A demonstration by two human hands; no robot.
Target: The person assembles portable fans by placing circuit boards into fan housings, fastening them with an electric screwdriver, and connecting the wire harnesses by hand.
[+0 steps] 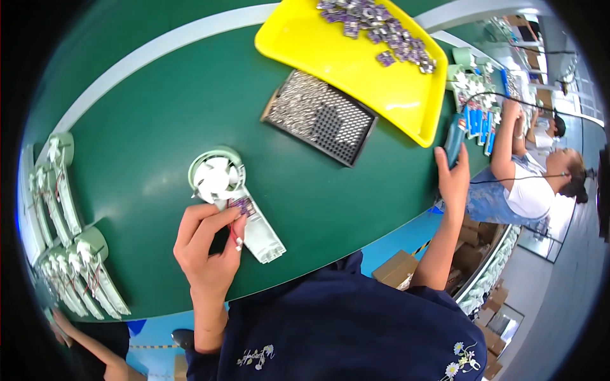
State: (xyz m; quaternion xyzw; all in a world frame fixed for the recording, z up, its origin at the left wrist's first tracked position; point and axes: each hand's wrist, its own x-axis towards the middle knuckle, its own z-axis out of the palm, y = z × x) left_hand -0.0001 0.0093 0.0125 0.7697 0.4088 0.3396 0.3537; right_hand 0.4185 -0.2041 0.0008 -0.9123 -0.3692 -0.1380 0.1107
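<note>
A pale green handheld fan housing [265, 240] lies on the green table in front of me, its white fan blades [216, 179] inside the round head. My left hand [206, 244] is closed, thumb and fingers pinching a small purple circuit board [244, 206] against the handle just below the head. Thin red wires and a small white connector [239, 242] show beside the thumb. Off to the right, my right hand [454, 181] grips a teal electric screwdriver [454, 141] by the yellow tray's corner; its tip is not clear.
A black screw tray [356, 143] full of small silver screws sits beyond the fan. Behind it, a yellow tray [305, 38] holds a pile of purple circuit boards [387, 32]. Fan housings with wires [82, 273] stand in rows at left. Co-workers sit at right and lower left.
</note>
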